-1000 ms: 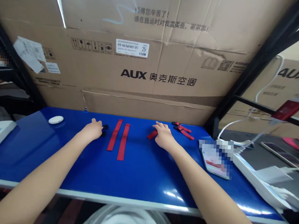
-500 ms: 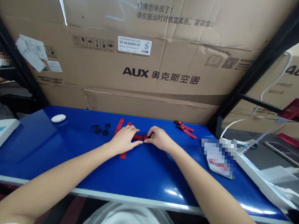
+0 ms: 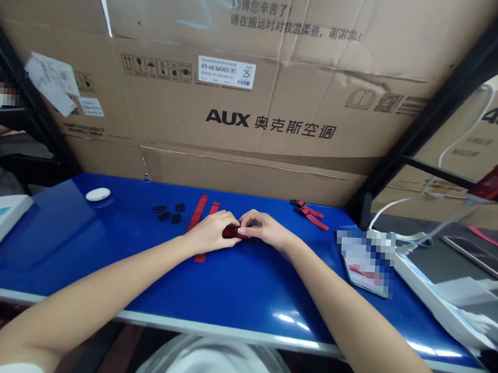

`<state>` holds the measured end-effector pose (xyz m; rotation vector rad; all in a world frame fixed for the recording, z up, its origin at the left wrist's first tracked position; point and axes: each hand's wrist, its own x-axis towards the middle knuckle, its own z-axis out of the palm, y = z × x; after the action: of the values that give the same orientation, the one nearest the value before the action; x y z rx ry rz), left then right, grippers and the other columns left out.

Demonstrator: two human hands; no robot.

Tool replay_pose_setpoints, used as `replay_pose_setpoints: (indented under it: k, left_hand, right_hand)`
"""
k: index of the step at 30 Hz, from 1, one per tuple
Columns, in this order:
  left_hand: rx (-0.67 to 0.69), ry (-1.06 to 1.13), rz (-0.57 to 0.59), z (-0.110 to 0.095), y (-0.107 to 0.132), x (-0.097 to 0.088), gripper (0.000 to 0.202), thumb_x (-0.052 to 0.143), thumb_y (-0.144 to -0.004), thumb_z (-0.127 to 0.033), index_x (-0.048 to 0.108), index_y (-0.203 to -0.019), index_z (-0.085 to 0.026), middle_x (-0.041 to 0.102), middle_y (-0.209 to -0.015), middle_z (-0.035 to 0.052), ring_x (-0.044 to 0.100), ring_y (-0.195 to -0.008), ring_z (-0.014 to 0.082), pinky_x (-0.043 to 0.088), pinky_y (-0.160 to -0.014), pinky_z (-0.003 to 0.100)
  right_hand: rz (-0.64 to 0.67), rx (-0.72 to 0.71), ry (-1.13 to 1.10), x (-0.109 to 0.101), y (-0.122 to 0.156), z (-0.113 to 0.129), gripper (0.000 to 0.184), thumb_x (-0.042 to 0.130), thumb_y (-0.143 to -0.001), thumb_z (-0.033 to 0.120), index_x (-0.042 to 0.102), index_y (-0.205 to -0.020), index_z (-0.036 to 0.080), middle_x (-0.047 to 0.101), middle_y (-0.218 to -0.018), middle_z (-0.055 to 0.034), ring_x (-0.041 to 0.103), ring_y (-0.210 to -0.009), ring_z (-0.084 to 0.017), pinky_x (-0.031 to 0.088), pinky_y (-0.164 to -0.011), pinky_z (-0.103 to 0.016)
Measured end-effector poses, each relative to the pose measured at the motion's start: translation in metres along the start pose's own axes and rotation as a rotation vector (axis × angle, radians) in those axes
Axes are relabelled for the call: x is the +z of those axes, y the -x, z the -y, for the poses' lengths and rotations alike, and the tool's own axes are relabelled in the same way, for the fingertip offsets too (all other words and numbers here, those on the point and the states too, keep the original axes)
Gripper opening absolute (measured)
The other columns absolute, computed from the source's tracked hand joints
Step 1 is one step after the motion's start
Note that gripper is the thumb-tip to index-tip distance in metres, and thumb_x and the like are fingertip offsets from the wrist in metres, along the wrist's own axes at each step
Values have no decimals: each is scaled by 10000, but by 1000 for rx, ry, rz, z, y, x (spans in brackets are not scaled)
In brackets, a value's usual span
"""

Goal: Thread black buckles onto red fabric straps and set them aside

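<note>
Left of the frame's centre, four black buckles (image 3: 164, 216) lie clear of the left hand (image 3: 211, 230), which hid some a second ago. Next come two flat red straps (image 3: 198, 210) (partly covered). At centre, left hand and right hand (image 3: 267, 231), earlier apart, together pinch one folded strap (image 3: 231, 232). Right of centre lie two buckled straps (image 3: 312, 216).

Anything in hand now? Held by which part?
A red strap: left hand at its left side, right hand at its right. Exact grip spots are partly hidden.
</note>
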<state>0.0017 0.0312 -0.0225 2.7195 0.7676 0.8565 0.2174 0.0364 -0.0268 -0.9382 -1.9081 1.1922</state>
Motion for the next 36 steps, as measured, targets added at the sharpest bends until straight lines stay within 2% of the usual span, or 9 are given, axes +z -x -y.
replay_pose_setpoints:
  k: [3,8,10,14,18,25,30,34,36]
  left_hand:
    - [18,-26,-15,0,0,-1,241,687,-810,-283,620,-1015,-175,671,-985,68,606,-949,219,485,-854,346]
    - [19,-44,11,-2,1,-8,220,660,-834,-302,628,-1017,-186,672,-1002,74,610,-963,223,490,-864,353]
    - [18,-11,-18,-3,1,-13,247,673,-825,-331,632,-1023,-188,674,-1019,80,620,-962,223,495,-872,359]
    - [4,77,-97,-8,1,-21,269,704,-803,-362,648,-1002,-190,688,-1032,77,637,-964,214,492,-899,353]
    - [-47,177,-84,-13,1,-24,281,724,-786,-371,662,-982,-179,700,-1003,67,645,-932,201,492,-875,321]
    - [-161,377,-12,-16,2,-28,287,742,-758,-371,678,-945,-163,701,-944,55,647,-888,189,497,-852,308]
    - [-273,498,36,-12,4,-22,332,738,-759,-387,650,-985,-161,688,-989,72,645,-943,203,492,-902,341]
    - [-246,503,29,-21,4,-13,370,568,-905,-410,525,-1199,-189,619,-1194,103,583,-1116,214,449,-977,367]
    - [-246,509,49,-30,4,-11,304,430,-971,-423,531,-1132,-187,628,-1111,94,598,-1039,198,463,-934,353]
  right_hand:
    - [-10,-60,100,1,0,8,224,719,-725,366,620,-655,178,588,-1020,-51,552,-1025,-199,373,-980,-360]
    - [-21,-72,162,-1,6,24,250,693,-768,406,651,-675,178,543,-1056,-66,523,-1022,-203,406,-906,-343]
    - [-18,-87,56,-4,10,29,266,699,-762,413,638,-665,173,530,-1042,-62,523,-951,-190,421,-843,-327]
    - [-39,-89,-248,-8,14,31,263,721,-732,401,605,-657,178,502,-881,-24,475,-749,-140,407,-710,-285]
    - [9,-95,-468,-4,13,27,241,718,-744,370,594,-659,182,485,-804,-7,457,-669,-125,378,-637,-270]
    - [-6,-64,-572,-3,13,27,346,756,-683,420,509,-625,186,490,-738,2,463,-626,-121,388,-606,-263]
    - [-31,-12,-535,-5,14,30,329,773,-670,442,583,-722,179,546,-741,-6,509,-617,-120,442,-640,-278]
    - [-67,-57,-576,6,9,34,280,779,-705,383,599,-802,192,621,-771,-12,606,-711,-148,489,-761,-317]
    - [-103,-68,-558,7,8,38,283,775,-714,394,587,-795,198,631,-749,-12,611,-699,-152,499,-745,-323]
